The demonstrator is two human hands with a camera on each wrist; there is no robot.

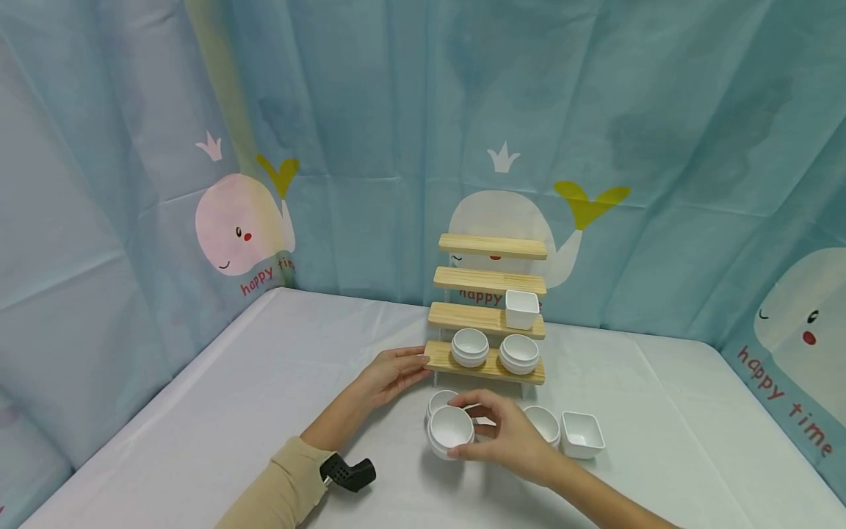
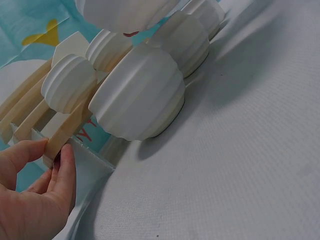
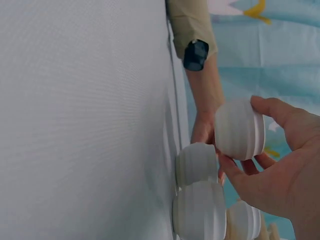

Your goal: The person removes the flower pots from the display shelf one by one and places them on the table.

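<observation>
My right hand (image 1: 512, 437) grips a white round ribbed bowl (image 1: 451, 432) by its sides, thumb on one side and fingers on the other. In the right wrist view that bowl (image 3: 234, 129) is held up off the table. My left hand (image 1: 391, 376) pinches the left end of the lowest plank of a wooden tiered shelf (image 1: 485, 316); the left wrist view shows thumb and fingers around the plank end (image 2: 57, 142). Two round bowls, a left one (image 1: 470, 348) and a right one (image 1: 519, 355), sit on that plank. A square bowl (image 1: 522, 310) stands one step higher.
Before the shelf, on the white-covered table (image 1: 264, 382), stand a partly hidden round bowl (image 1: 439, 401), another round bowl (image 1: 545, 422) partly behind my right hand, and a square bowl (image 1: 582, 435). A blue whale-print curtain (image 1: 370, 147) hangs behind the table.
</observation>
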